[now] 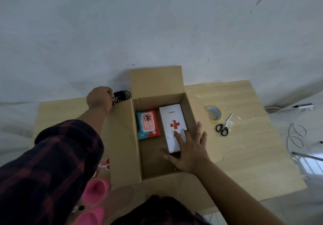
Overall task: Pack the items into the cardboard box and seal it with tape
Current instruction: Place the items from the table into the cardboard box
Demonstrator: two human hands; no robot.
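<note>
Currently the cardboard box [155, 160] is stood open on the wooden bench [244, 102], with all four flaps folded outward; the far flap is raised against the pale wall. Two things are laid flat inside the box, in its far half. A white first-aid carton [172, 118] printed with a red cross is set along the box's right wall. A teal and orange pack of wet wipes [148, 126] is placed just beside it on the left, against the left wall. The near half of the box floor is left bare.

The right hand [190, 152] is reached into the box and laid flat on the near end of the first-aid carton. Its grip is wide open, with fingers straight and spread, so that nothing is enclosed; the carton is only pressed from above.

The left hand [100, 98] is stretched past the box's far left corner, where a bundle of black loops [122, 95] is lying on the bench. Its grip is closed, the fingers being curled onto the near edge of that bundle. A dark plaid sleeve [52, 163] is worn on this arm.

To the right of the box, beyond its right flap, a roll of tape [214, 113] is stood on the bench, and black-handled scissors [224, 126] are laid just beside it. Near the box's near left corner, two pink cups [95, 191] are seen, partly covered by the sleeve.
</note>
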